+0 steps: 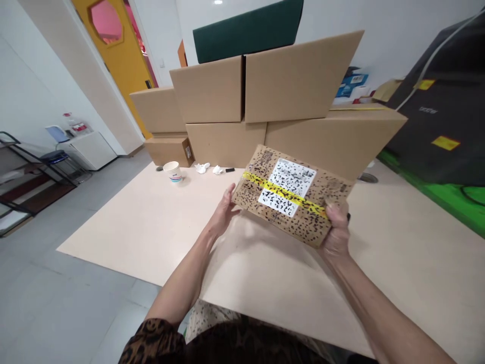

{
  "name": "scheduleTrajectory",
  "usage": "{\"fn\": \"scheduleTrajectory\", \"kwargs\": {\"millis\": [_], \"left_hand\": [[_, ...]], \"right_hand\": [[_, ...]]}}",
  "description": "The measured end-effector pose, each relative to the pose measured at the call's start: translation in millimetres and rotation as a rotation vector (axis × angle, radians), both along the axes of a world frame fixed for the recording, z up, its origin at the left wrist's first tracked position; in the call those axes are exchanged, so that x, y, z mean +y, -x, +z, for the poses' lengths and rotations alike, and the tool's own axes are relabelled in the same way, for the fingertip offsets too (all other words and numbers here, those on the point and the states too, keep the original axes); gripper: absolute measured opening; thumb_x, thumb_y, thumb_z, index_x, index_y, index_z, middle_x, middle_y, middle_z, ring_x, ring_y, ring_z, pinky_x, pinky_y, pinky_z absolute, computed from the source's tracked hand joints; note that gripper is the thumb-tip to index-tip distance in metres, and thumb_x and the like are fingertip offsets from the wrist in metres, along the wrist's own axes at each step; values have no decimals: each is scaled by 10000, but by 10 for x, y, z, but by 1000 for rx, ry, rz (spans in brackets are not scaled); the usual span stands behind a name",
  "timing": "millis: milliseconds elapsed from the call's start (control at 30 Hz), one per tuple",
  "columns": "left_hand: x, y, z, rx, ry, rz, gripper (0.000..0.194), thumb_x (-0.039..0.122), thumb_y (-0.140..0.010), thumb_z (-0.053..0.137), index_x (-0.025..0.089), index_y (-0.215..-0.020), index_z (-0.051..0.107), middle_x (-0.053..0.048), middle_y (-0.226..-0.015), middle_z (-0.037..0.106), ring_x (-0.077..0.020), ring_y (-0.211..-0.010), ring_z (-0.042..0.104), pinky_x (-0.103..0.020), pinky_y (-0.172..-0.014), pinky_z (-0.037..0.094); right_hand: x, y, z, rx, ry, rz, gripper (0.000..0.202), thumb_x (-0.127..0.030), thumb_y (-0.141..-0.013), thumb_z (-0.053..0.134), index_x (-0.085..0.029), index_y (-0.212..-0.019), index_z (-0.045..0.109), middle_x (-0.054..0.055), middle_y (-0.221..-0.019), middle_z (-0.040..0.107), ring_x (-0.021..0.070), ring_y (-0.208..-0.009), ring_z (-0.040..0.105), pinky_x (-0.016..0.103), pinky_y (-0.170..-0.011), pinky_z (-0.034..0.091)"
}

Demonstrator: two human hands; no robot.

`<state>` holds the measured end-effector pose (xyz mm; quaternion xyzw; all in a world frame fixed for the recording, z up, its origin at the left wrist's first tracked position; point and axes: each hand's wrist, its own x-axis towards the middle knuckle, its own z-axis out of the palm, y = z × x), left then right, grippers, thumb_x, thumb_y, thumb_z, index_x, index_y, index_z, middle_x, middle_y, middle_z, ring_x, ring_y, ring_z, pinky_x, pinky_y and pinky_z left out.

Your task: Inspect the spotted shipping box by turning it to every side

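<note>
A flat cardboard package (257, 203) is raised above the table, tilted with its right end lower. Black specks cover its face, along with a white label (290, 177) and a strip of yellow tape (280, 191). My left hand (224, 211) grips its left edge. At the lower right corner, my right hand (336, 230) is closed on the package, thumb on the front face. A small part of something dark shows beside the right fingers, too little to make out. The fingers behind the package are hidden.
Stacked cardboard boxes (291, 81) line the back of the table (144, 227), topped by a dark green box (250, 33). A paper cup (173, 172), crumpled tissues (202, 168) and a small black object (230, 170) lie before them. A large dark bag (447, 111) stands right.
</note>
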<state>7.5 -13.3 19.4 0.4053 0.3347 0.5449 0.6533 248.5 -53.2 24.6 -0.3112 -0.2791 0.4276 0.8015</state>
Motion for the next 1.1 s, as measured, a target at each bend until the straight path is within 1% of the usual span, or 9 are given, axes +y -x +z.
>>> {"fn": "scheduleTrajectory", "kwargs": {"millis": [67,133,300,400,467,667,767,900,1100], "left_hand": [[-39,-20,-4,-56,29,-127,809,816,-742,729,362,-1404,627,-74,-1612,526,-417,-1487,460,-608,-1149,458],[-88,-34,30,-99,-4,-121,923,765,-673,827,388,-1472,560,-73,-1630,502,-418,-1468,480,-605,-1126,484],[-143,-29,210,-147,-162,147,1185,464,-564,998,398,-1582,394,-75,-1551,576,-371,-1497,471,-517,-1220,408],[-117,21,292,-186,-254,304,1166,442,-553,1001,397,-1562,420,-62,-1558,564,-357,-1535,425,-456,-1245,387],[-93,66,301,-175,-324,330,1154,434,-544,1010,393,-1548,444,-65,-1566,551,-361,-1557,392,-448,-1251,384],[-65,82,169,79,-394,47,1000,293,-603,989,314,-1499,545,-104,-1636,487,-381,-1587,337,-528,-1317,252],[-61,38,116,228,-379,-76,1135,272,-579,998,262,-1574,453,-155,-1649,466,-431,-1578,331,-590,-1306,251],[-45,29,90,288,-376,-35,1298,328,-540,1016,232,-1632,320,-200,-1629,479,-442,-1522,420,-591,-1261,330],[-72,-5,83,113,-186,-40,959,539,-663,930,148,-1448,543,-183,-1355,719,-402,-1291,664,-534,-1112,515]], "right_hand": [[16,13,-36,-40,-71,-41,400,-370,-724,780,-356,-1112,684,-29,-1307,718,279,-1296,637,453,-981,600],[29,25,-88,-61,-71,-11,420,-380,-721,792,-353,-1124,678,-16,-1300,713,274,-1268,643,448,-987,590],[58,14,-190,-133,5,168,521,-378,-646,883,-347,-1127,683,3,-1264,723,253,-1237,644,410,-1049,542],[74,-21,-204,-159,49,208,599,-440,-651,901,-368,-1205,684,8,-1364,679,251,-1344,581,393,-1074,520],[77,-35,-205,-173,86,219,595,-495,-694,880,-379,-1244,687,13,-1443,637,251,-1386,554,376,-1020,546],[66,-5,-229,-219,111,273,461,-583,-725,843,-337,-1108,765,14,-1259,761,270,-1252,658,382,-971,573],[85,-22,-262,-258,102,298,468,-601,-756,815,-341,-1140,755,14,-1249,778,296,-1268,666,447,-1067,543],[124,-95,-302,-322,48,351,531,-612,-786,798,-364,-1247,707,13,-1401,715,330,-1418,572,534,-1214,428],[81,-147,-319,-467,-51,580,899,-646,-747,841,-465,-1535,447,-35,-1706,406,315,-1610,304,589,-1310,247]]}}
